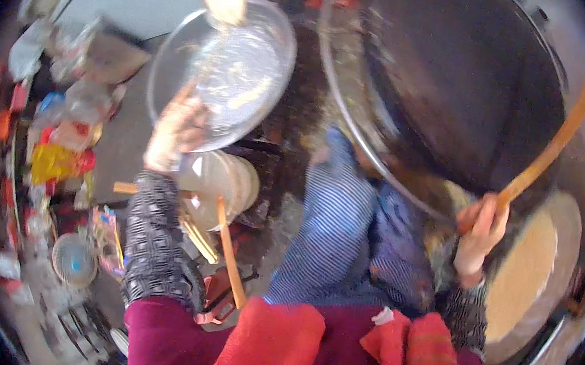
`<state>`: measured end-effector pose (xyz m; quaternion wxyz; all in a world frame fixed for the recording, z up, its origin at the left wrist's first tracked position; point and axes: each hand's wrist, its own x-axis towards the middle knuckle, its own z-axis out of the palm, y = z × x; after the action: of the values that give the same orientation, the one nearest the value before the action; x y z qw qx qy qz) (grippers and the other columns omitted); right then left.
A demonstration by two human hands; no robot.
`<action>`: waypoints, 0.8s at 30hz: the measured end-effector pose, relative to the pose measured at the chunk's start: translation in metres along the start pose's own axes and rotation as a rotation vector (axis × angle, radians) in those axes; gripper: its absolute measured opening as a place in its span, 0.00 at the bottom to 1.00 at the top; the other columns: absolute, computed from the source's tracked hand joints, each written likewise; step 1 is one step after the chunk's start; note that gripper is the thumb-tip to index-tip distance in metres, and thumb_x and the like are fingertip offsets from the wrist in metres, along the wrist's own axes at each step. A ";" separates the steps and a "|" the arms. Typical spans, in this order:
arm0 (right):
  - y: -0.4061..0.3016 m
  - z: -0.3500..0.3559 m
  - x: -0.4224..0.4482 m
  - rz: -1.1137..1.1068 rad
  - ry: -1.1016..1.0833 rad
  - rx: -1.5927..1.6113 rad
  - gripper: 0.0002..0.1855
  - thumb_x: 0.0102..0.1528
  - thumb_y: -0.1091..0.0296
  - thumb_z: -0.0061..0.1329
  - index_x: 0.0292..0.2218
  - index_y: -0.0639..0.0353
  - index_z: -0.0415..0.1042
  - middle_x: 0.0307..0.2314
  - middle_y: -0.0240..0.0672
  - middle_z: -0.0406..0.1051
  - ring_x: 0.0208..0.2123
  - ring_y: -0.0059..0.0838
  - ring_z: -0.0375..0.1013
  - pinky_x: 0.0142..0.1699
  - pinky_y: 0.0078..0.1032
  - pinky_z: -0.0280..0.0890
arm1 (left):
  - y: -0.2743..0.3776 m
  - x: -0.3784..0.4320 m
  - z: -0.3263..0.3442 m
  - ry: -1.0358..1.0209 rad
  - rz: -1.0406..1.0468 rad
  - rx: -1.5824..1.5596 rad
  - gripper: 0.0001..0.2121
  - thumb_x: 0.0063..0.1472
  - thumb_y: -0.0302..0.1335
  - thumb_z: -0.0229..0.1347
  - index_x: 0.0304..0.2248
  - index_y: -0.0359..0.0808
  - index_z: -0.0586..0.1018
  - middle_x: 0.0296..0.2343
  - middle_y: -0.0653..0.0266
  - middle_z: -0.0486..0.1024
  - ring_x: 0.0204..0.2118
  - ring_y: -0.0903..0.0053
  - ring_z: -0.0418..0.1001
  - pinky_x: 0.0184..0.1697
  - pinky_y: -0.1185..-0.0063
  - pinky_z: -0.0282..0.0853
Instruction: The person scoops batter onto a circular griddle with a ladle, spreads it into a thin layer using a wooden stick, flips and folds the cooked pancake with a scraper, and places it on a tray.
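My left hand [177, 129] is at the near-left rim of a wide metal basin [283, 24] whose inside is smeared with pale residue. From its fingers a thin handle runs up to a round, pale head [225, 4], blurred, perhaps a ladle. My right hand [482, 231] grips one end of a long, curved wooden blade [557, 139]. That blade reaches up and away across the right side of a large, dark, round griddle-like surface [461, 82]. A metal hoop [351, 119] curves around the griddle's near-left side.
Beneath the basin stands a whitish bucket [244, 182], with a wooden stick [230, 254] by it. A round tub of tan material [522, 279] is at the right. Packets, bags and a yellow package [51, 161] clutter the left, near a round mesh-like item [75, 260].
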<state>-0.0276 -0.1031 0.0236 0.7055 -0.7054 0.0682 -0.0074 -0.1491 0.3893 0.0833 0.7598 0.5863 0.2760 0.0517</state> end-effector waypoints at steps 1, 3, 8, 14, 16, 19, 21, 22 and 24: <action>-0.002 -0.016 0.006 -0.061 0.096 -0.089 0.11 0.63 0.62 0.40 0.38 0.60 0.65 0.17 0.27 0.65 0.17 0.16 0.59 0.22 0.19 0.56 | 0.009 -0.005 0.000 -0.067 0.038 -0.028 0.31 0.62 0.31 0.52 0.61 0.36 0.53 0.21 0.71 0.62 0.12 0.94 0.53 0.10 0.92 0.49; 0.004 -0.056 0.024 -0.030 0.177 -0.345 0.11 0.63 0.61 0.41 0.37 0.59 0.64 0.20 0.29 0.70 0.21 0.17 0.63 0.28 0.20 0.60 | 0.037 -0.012 0.042 -0.146 0.046 0.024 0.32 0.61 0.31 0.53 0.61 0.36 0.53 0.21 0.71 0.62 0.12 0.93 0.53 0.10 0.93 0.49; 0.048 -0.137 0.068 -0.148 0.231 -0.072 0.11 0.62 0.60 0.43 0.38 0.58 0.63 0.25 0.34 0.75 0.21 0.19 0.68 0.29 0.20 0.64 | 0.073 -0.014 0.154 -0.347 0.078 0.192 0.32 0.61 0.30 0.52 0.62 0.37 0.53 0.21 0.70 0.64 0.12 0.93 0.54 0.10 0.92 0.51; -0.005 -0.107 0.075 -0.090 0.275 0.169 0.16 0.61 0.56 0.43 0.39 0.60 0.61 0.20 0.40 0.73 0.26 0.29 0.74 0.36 0.26 0.68 | 0.019 0.023 0.262 -0.556 0.516 0.740 0.29 0.61 0.23 0.52 0.60 0.42 0.59 0.34 0.63 0.73 0.28 0.74 0.71 0.32 0.79 0.68; 0.023 -0.094 0.074 -0.164 0.282 0.210 0.12 0.61 0.60 0.45 0.36 0.60 0.63 0.23 0.40 0.72 0.16 0.27 0.71 0.22 0.24 0.66 | -0.019 0.047 0.272 -0.467 0.905 1.127 0.32 0.57 0.20 0.51 0.60 0.52 0.60 0.40 0.52 0.76 0.38 0.59 0.77 0.42 0.71 0.72; 0.030 -0.094 0.067 -0.038 0.263 0.255 0.10 0.61 0.63 0.45 0.37 0.61 0.64 0.23 0.37 0.71 0.15 0.24 0.68 0.21 0.23 0.65 | -0.027 0.040 0.314 -0.413 0.833 1.816 0.31 0.59 0.25 0.51 0.60 0.61 0.57 0.32 0.56 0.72 0.32 0.55 0.75 0.33 0.64 0.72; 0.039 -0.089 0.070 -0.058 0.285 0.298 0.10 0.61 0.64 0.45 0.36 0.61 0.64 0.23 0.36 0.71 0.15 0.23 0.68 0.21 0.22 0.65 | -0.040 0.050 0.314 -0.439 0.927 1.765 0.32 0.60 0.26 0.51 0.61 0.60 0.55 0.28 0.55 0.70 0.29 0.56 0.74 0.30 0.65 0.71; 0.040 -0.085 0.069 -0.067 0.295 0.320 0.09 0.61 0.64 0.44 0.36 0.60 0.63 0.23 0.35 0.71 0.15 0.23 0.68 0.21 0.22 0.64 | -0.040 0.048 0.313 -0.479 0.907 1.709 0.32 0.60 0.26 0.51 0.61 0.60 0.55 0.28 0.55 0.70 0.29 0.56 0.74 0.30 0.65 0.71; 0.043 -0.083 0.062 -0.044 0.240 0.298 0.09 0.62 0.63 0.43 0.36 0.60 0.63 0.23 0.34 0.71 0.16 0.22 0.69 0.21 0.21 0.65 | -0.037 0.043 0.311 -0.594 0.878 1.467 0.31 0.60 0.24 0.51 0.60 0.58 0.58 0.30 0.55 0.71 0.28 0.57 0.74 0.30 0.67 0.70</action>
<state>0.0212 -0.1920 -0.0246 0.7885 -0.5887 0.1348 -0.1168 0.0273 0.1268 0.0836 0.1470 0.9651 -0.2165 -0.0054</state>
